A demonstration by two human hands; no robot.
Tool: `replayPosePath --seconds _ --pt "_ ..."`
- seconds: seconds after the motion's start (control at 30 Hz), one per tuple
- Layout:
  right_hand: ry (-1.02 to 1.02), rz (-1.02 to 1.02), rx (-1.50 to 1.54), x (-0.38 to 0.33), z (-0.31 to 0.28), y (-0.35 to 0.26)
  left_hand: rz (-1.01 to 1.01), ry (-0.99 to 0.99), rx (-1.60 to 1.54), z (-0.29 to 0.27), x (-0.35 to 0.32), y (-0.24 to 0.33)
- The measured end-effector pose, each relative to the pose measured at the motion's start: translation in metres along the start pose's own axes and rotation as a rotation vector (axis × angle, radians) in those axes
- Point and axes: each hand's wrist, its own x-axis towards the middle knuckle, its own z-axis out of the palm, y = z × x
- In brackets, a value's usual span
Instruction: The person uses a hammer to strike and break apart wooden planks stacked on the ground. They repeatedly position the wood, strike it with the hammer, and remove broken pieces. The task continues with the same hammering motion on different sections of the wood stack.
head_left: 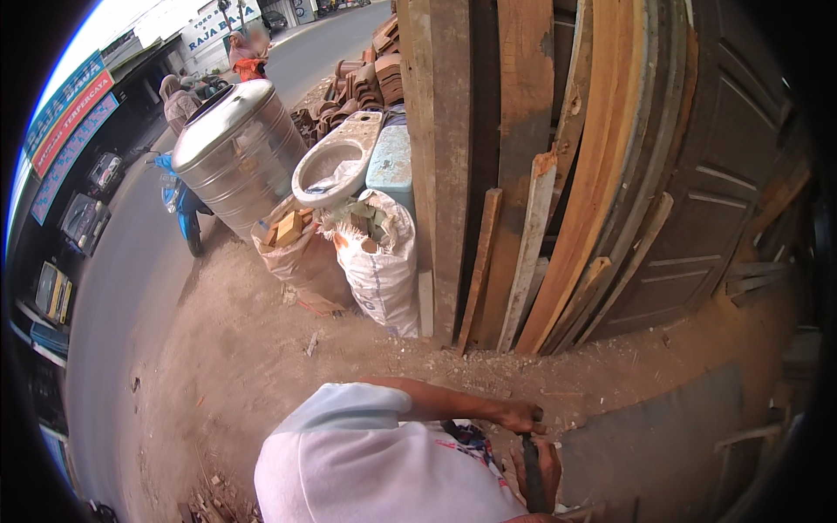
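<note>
My left hand is at the end of the bare arm that comes out of a pale short sleeve. Its fingers are curled round the top end of a dark bar-like thing, whose exact kind I cannot make out. Lower down, my right hand is closed against the same dark bar, its fingers partly hidden by it. The bar runs down toward the lower edge. Patterned cloth shows beside my hands, below the pale shirt. A flat grey sheet lies on the ground to the right.
Wooden planks and a panelled door lean upright ahead. Left of them stand a stuffed white sack, a sack of wood pieces, a toilet bowl, a blue tank and a metal drum. A road runs left.
</note>
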Motion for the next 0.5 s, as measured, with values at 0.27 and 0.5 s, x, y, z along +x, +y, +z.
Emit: replayPosePath --seconds 0.27,0.5 --pt "0.031 0.304 0.312 -0.041 -0.030 0.039 0.027 -0.149 0.052 0.029 0.069 0.010" --pt "0.184 0.475 1.052 -0.032 -0.044 0.087 -0.135 -0.227 -0.212 0.000 0.134 0.001"
